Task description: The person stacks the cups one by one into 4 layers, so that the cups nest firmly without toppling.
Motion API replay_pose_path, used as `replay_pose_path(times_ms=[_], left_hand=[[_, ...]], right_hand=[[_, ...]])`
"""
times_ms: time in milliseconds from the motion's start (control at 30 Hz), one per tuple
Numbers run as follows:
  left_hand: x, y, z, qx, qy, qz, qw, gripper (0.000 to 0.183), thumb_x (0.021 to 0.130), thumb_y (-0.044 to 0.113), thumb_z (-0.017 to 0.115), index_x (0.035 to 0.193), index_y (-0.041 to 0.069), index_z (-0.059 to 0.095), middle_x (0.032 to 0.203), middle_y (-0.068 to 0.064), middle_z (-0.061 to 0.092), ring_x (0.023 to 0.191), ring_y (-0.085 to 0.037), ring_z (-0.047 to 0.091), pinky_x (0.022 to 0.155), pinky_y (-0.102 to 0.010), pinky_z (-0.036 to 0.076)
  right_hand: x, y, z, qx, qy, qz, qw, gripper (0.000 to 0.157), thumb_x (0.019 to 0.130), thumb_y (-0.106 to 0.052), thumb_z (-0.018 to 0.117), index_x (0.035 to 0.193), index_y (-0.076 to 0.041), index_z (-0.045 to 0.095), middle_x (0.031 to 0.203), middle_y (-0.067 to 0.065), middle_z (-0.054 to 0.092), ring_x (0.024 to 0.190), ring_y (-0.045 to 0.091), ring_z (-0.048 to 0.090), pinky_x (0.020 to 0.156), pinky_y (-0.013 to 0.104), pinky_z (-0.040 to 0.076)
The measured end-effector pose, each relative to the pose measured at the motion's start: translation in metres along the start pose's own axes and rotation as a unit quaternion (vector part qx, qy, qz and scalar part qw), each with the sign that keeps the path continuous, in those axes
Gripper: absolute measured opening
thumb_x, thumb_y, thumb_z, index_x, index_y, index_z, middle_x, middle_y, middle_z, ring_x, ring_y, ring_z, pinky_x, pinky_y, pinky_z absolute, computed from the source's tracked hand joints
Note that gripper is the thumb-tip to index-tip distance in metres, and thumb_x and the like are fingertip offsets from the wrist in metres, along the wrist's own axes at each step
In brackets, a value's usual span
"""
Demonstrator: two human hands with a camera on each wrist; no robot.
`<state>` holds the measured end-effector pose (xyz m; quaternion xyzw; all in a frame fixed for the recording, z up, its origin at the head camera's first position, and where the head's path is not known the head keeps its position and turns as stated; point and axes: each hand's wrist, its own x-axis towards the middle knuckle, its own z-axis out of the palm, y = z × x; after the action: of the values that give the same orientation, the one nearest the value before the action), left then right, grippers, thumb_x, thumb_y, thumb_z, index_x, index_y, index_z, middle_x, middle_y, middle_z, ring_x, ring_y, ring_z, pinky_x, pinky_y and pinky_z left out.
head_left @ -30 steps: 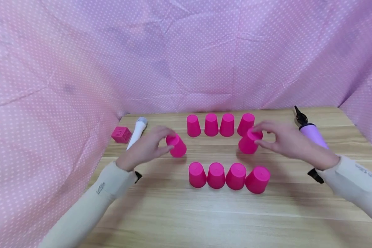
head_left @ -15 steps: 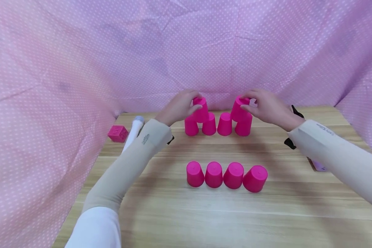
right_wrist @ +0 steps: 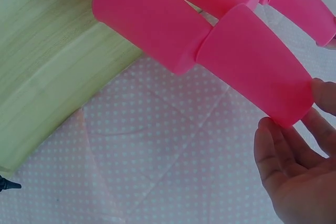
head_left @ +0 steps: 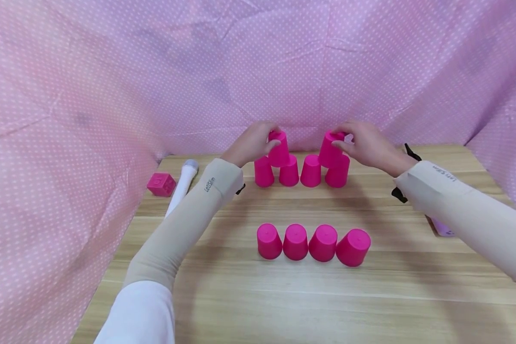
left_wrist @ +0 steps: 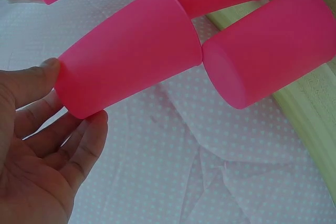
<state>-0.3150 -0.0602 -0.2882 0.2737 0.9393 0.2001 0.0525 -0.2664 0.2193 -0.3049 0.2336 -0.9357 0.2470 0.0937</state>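
Note:
Near its narrow end, my left hand (head_left: 254,142) pinches an upside-down pink cup (head_left: 278,150), which stands over the two left cups of the back row. On the other side my right hand (head_left: 367,145) holds a matching pink cup (head_left: 329,152) over the two right cups. In the left wrist view the held cup (left_wrist: 131,53) touches a lower cup (left_wrist: 273,48) at its rim. The right wrist view shows the same contact between the held cup (right_wrist: 257,66) and a lower cup (right_wrist: 152,19). Several pink cups, such as this back-row cup (head_left: 311,172), stand upside down.
Several more upside-down pink cups (head_left: 295,242) line up nearer the front of the wooden table (head_left: 284,301). At the left lie a pink cube (head_left: 161,184) and a white microphone-like object (head_left: 182,184). A purple object (head_left: 443,228) is partly hidden under the right forearm.
Both hands have carried their cups from the middle of the table forward and inward, up onto the back row. In the last half second they have barely moved.

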Motion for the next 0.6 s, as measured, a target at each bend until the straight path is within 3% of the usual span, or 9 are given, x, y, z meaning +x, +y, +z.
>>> replay_pose_path(times_ms=[267, 600], left_hand=[[-0.0006, -0.0011, -0.0019, 0.024, 0.006, 0.006, 0.9997, 0.032, 0.092, 0.017, 0.063, 0.121, 0.005, 0.059, 0.108, -0.004, 0.059, 0.097, -0.016, 0.053, 0.083, -0.025, 0.045], [-0.0015, -0.0018, -0.0021, 0.014, 0.007, 0.012, 0.9998, 0.031, 0.090, 0.017, 0.065, 0.119, 0.006, 0.060, 0.105, -0.003, 0.059, 0.093, -0.016, 0.052, 0.079, -0.024, 0.045]], right_hand=[[0.0025, 0.0022, 0.0013, 0.000, 0.002, -0.002, 1.000, 0.022, 0.087, -0.009, 0.068, 0.107, 0.000, 0.065, 0.099, 0.015, 0.063, 0.092, 0.032, 0.057, 0.076, 0.045, 0.046], [0.0020, 0.0040, 0.0011, 0.002, 0.005, 0.003, 1.000, 0.024, 0.086, -0.008, 0.068, 0.109, 0.000, 0.065, 0.100, 0.016, 0.063, 0.092, 0.030, 0.056, 0.077, 0.045, 0.045]])
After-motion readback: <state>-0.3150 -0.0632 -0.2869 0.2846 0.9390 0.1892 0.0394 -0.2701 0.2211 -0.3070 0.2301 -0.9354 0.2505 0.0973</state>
